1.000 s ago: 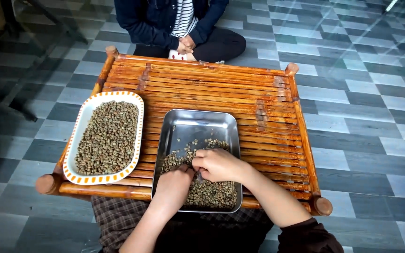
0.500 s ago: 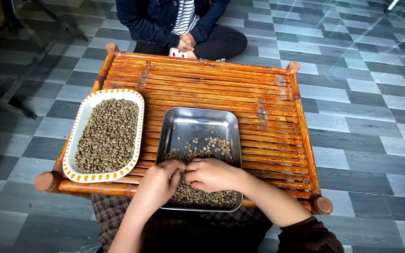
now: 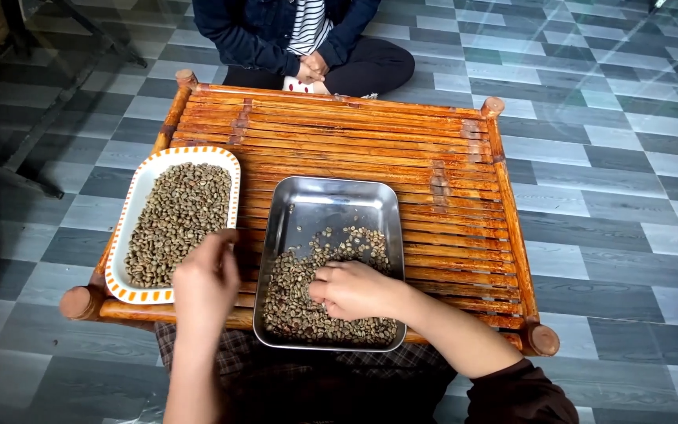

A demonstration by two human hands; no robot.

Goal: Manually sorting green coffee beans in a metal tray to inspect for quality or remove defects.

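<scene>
A steel tray on a low bamboo table holds greenish-brown beans heaped in its near half. My right hand rests on those beans with its fingers curled and spread among them. My left hand hovers over the gap between the steel tray and a white oval dish with an orange-dotted rim, full of the same beans. The left fingers are pinched together; what they hold is too small to see.
A person in a dark jacket and striped shirt sits cross-legged at the table's far side, hands clasped. Grey checkered floor tiles surround the table. Dark furniture legs stand at the far left.
My left hand has lifted out of the steel tray and moved left toward the white dish. My right hand has stayed on the beans, shifting slightly.
</scene>
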